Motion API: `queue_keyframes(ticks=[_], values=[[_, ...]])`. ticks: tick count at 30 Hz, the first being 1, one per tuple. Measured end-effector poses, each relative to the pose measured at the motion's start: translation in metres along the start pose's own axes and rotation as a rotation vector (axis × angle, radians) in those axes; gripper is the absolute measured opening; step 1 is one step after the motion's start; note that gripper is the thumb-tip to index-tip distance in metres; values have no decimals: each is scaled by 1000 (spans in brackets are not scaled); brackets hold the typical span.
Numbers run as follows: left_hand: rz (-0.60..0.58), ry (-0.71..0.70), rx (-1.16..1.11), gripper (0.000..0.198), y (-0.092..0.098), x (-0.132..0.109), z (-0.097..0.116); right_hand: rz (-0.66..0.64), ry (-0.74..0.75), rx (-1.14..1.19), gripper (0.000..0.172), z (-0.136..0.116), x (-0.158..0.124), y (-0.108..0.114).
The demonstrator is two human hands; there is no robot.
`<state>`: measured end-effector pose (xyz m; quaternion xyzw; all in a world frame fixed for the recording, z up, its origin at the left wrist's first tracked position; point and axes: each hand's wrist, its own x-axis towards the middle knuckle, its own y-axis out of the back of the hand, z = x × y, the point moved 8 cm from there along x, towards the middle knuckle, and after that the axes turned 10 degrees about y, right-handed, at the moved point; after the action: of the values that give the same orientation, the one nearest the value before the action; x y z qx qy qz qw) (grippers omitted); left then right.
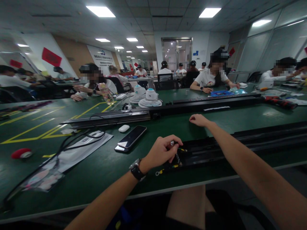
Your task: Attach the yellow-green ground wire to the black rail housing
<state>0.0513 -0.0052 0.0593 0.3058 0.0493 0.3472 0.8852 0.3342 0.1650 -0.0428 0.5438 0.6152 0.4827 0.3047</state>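
My left hand [163, 150], with a watch [137, 170] on its wrist, is closed around a slim shiny metal tool [177, 158]. Its exact kind is hard to make out. The tool's lower end meets the near end of a long black metal channel [201, 156], where short yellow-green wires show. One wire's ring terminal [158, 173] sticks out toward the table's front edge. Beyond the channel, my right hand [198, 120] hovers over the green table [168, 127] with its fingers curled together. Whatever they may hold is hidden.
A phone [131, 137] and a white earbud case [124, 128] lie left of my hands. Black cables [64, 145] cross a white sheet [81, 148]. Behind stand a long black rail [192, 105], white fans [150, 99] and a red power tool [280, 102]. Several people sit around.
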Motion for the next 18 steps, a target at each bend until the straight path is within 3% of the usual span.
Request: queue_keyframes(ticks=[6, 18], values=[[10, 56, -91, 17, -2, 2, -6, 2, 8, 5, 27, 0, 0, 0], [-112, 156, -281, 24, -9, 5, -11, 2, 8, 4, 27, 2, 0, -2]])
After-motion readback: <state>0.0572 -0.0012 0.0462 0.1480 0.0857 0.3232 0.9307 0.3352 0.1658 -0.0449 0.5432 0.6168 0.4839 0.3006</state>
